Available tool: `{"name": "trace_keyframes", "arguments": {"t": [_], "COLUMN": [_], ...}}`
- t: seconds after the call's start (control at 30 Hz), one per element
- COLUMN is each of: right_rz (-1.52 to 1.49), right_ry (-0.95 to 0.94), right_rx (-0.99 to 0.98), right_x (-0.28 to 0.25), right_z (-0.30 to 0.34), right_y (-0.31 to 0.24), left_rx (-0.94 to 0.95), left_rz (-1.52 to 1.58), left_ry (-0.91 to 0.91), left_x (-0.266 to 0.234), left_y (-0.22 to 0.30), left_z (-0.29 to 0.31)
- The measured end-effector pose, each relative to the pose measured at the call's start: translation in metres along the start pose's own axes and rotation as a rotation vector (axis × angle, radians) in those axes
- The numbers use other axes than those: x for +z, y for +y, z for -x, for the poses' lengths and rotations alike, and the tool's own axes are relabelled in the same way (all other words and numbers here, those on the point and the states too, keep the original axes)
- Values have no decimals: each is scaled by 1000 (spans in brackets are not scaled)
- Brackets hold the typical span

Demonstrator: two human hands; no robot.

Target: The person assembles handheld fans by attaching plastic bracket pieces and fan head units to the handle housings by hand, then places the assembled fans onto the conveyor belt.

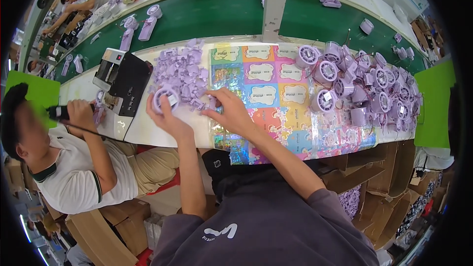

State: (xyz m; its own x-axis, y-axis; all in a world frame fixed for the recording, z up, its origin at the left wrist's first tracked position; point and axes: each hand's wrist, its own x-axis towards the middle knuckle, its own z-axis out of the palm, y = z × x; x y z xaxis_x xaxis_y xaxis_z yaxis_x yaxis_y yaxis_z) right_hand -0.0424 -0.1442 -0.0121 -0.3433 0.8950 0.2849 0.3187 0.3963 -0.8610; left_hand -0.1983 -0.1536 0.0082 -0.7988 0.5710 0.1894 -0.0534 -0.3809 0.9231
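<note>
The left hand (170, 123) has its fingers clamped round a lilac plastic ring-shaped housing (171, 97), held above the white worktop (143, 130); a slack grip could drop it into the pile of small lilac plastic parts (180, 71) just beside. The right hand's (231, 113) thumb and forefinger stand apart about a small lilac plastic piece (212, 102); I can't tell whether they grip it. A hasty pinch might scatter its neighbours. Farther right, the crowded heap of round lilac plastic housings (382, 86) could spill if jostled.
</note>
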Motion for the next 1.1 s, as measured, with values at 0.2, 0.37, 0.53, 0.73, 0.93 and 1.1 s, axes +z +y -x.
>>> {"name": "trace_keyframes", "arguments": {"t": [0.2,0.37,0.53,0.73,0.93,1.1], "right_rz": [-424,-360,-16,115,-60,-240], "right_ry": [125,105,-100,-147,-67,113], "right_rx": [273,103,-60,-29,119,267], "right_x": [-26,-86,-119,-124,-119,-114], "right_z": [10,36,41,60,74,83], "right_y": [1,-32,-55,-47,-40,-42], "left_rx": [-200,-433,-501,-489,-626,-544], "left_rz": [143,120,-21,-164,11,-109], "left_ry": [-191,-423,-707,-872,-925,-1108], "left_x": [-5,0,7,13,9,22], "left_y": [42,52,51,48,38,34], "left_z": [35,57,70,83,90,94]}}
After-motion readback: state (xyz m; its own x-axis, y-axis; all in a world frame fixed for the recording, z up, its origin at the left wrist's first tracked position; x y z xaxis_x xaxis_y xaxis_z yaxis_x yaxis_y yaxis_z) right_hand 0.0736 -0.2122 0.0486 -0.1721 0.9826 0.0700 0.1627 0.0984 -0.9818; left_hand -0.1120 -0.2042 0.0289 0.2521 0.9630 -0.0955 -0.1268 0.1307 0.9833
